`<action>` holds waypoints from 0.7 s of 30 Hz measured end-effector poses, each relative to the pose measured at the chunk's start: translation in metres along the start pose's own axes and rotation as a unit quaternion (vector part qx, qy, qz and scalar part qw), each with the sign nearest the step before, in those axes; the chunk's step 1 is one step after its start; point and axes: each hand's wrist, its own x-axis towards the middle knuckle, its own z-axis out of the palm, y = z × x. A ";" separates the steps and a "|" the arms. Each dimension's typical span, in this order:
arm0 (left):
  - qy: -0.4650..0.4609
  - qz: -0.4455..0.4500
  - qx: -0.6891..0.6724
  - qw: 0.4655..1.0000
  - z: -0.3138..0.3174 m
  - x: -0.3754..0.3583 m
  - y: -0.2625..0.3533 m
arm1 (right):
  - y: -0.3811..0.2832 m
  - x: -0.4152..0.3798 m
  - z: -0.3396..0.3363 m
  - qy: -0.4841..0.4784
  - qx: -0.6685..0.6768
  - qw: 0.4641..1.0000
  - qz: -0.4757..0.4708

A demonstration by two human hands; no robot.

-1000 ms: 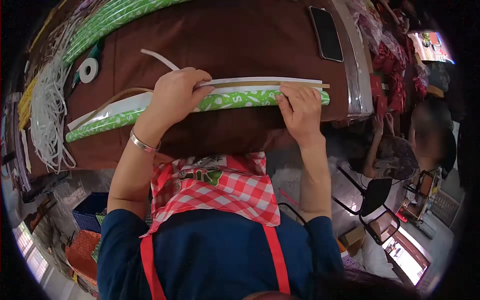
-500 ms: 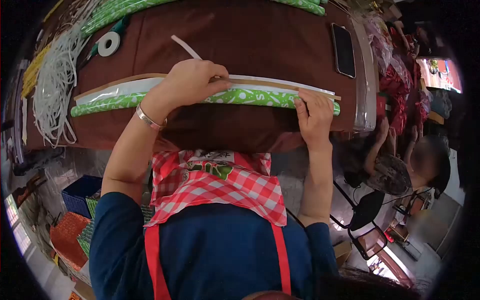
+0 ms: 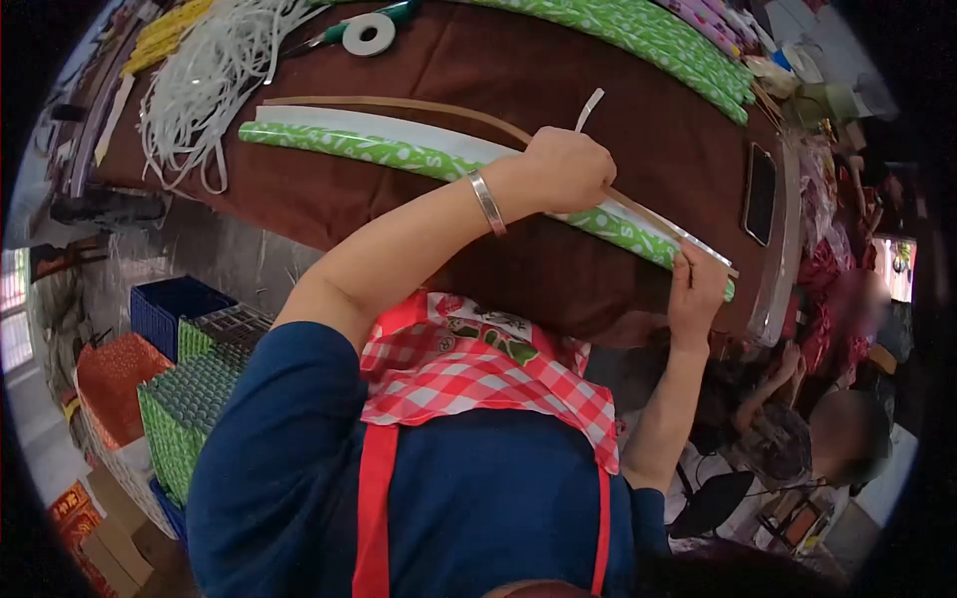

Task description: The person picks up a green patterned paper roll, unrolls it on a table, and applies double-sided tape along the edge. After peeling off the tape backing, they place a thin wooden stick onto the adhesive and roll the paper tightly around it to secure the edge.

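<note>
A green roll of paper with a white pattern (image 3: 349,149) lies slanted across the brown-covered table, its white edge showing along the far side. A thin tan strip (image 3: 399,105) runs along that edge and bows away from it left of my left hand (image 3: 570,167). That hand is closed in a fist over the tan strip, right of the roll's middle. Behind its knuckles a short white strip (image 3: 590,110) sticks up; its lower end is hidden. My right hand (image 3: 698,289) grips the roll near its right end, thumb on the near side.
White cords (image 3: 214,85), a tape roll (image 3: 369,35) and green-handled scissors (image 3: 329,38) lie at the back left. More green rolls (image 3: 638,45) lie at the back, a phone (image 3: 760,194) at the right. Baskets (image 3: 194,399) stand low left. Another person (image 3: 783,439) sits at the right.
My left hand has moved rightward along the roll, closer to my right hand, and the white strip has moved with it. My right hand still holds the right end. The whole view has turned.
</note>
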 end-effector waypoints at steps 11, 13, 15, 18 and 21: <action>0.075 -0.081 0.007 0.994 -0.061 -0.117 -0.133 | 0.007 -0.004 0.003 -0.007 -0.004 1.000 0.002; 0.055 -0.147 0.017 0.987 -0.089 -0.146 -0.159 | 0.006 -0.005 0.001 -0.007 -0.008 1.000 0.003; 0.079 -0.205 -0.050 0.974 -0.107 -0.177 -0.186 | 0.006 -0.003 0.001 -0.006 0.010 1.000 -0.001; 0.098 -0.285 -0.019 0.953 -0.128 -0.227 -0.241 | 0.003 -0.001 0.000 -0.001 0.000 1.000 -0.008; 0.178 -0.315 -0.049 0.931 -0.139 -0.270 -0.278 | 0.003 -0.003 0.000 -0.002 -0.010 1.000 -0.004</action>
